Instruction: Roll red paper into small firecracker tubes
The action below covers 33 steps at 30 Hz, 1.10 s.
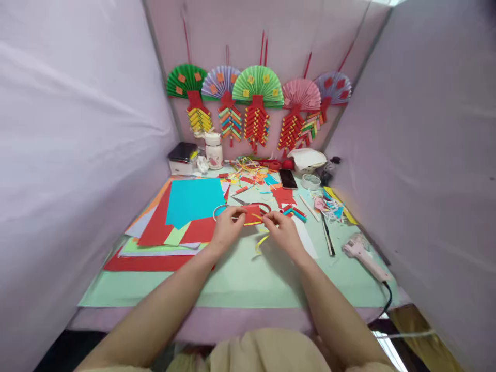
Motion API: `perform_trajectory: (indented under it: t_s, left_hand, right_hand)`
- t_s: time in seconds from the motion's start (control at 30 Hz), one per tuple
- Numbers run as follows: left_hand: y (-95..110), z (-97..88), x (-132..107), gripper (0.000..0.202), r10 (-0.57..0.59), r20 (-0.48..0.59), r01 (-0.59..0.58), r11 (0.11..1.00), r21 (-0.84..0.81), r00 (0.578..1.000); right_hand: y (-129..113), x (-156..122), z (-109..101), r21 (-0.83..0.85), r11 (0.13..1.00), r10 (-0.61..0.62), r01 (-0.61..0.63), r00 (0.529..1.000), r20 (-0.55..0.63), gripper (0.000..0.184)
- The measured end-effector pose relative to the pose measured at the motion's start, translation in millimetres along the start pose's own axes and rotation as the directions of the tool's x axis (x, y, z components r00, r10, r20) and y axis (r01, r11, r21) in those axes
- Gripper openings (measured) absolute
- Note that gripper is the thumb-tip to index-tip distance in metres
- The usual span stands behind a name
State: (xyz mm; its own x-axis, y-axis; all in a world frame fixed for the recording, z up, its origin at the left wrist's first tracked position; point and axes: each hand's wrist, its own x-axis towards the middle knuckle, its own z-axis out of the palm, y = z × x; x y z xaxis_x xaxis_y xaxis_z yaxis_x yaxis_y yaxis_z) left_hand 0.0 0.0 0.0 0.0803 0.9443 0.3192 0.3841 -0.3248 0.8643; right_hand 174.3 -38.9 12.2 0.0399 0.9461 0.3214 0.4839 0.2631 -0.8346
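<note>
Over the middle of the table, a small red paper piece (253, 211) with a yellow strip along its lower edge sits between my hands. My left hand (228, 226) pinches the left side of the red paper piece, thumb and forefinger together. My right hand (285, 233) is closed at its right end on a thin yellow paper strip (256, 216), whose tip lies over the red. Below hangs or lies a curled yellow strip (262, 242); I cannot tell whether it joins the held one. Just behind are a pale ring (216, 211) and small red and blue paper rolls (297, 213).
Stacked coloured paper (196, 201) covers the left side. At right lie a hot glue gun (366, 257), a dark-handled brush (327, 235) and paper scraps (333, 206). A phone (288, 179) and a white bottle (213, 151) are farther back. Paper fans (258, 85) hang behind.
</note>
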Motion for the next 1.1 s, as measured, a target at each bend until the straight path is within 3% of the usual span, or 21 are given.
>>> perform_trajectory:
  t_s: [0.27,0.4,0.5,0.63,0.77,0.87,0.93,1.1]
  left_hand:
    - [16.7,-0.5,-8.3,0.020,0.126,0.086,-0.130,0.990,0.044,0.988]
    - [14.4,-2.1,-6.7,0.032,0.038,0.072,-0.042,0.998,0.052,0.997]
    - [9.6,-1.9,-4.5,0.041,-0.064,0.121,0.067,0.998,-0.019,0.991]
    - [6.4,0.1,-3.5,0.041,-0.133,0.214,0.164,0.977,-0.138,0.968]
    - [7.3,0.4,-3.4,0.031,-0.132,0.237,0.171,0.973,-0.153,0.963]
    - [9.0,0.1,-4.6,0.026,-0.070,0.170,0.083,0.994,-0.069,0.983]
    - [10.4,0.3,-6.6,0.022,0.039,0.119,-0.041,0.999,0.012,0.992]
    - [14.4,2.2,-13.3,0.017,0.290,0.099,-0.302,0.943,0.138,0.952]
  right_hand:
    - [-0.3,-5.2,0.6,-0.104,0.993,-0.054,0.054,0.999,0.010,0.016]
    - [-0.7,-6.2,2.7,-0.141,0.969,-0.216,0.205,0.974,-0.068,0.015]
    - [-0.9,-7.0,4.0,-0.200,0.932,-0.320,0.301,0.945,-0.069,0.016]
    - [-0.5,-8.0,4.5,-0.296,0.896,-0.361,0.332,0.931,-0.048,0.019]
    - [-2.8,-9.4,4.5,-0.330,0.885,-0.360,0.328,0.932,-0.041,0.018]
    - [-5.9,-11.2,5.7,-0.328,0.904,-0.310,0.275,0.949,-0.058,0.016]
    - [-7.0,-12.2,7.6,-0.330,0.917,-0.263,0.223,0.961,-0.082,0.016]
    - [-6.9,-14.1,13.1,-0.381,0.915,-0.190,0.131,0.974,-0.123,0.016]
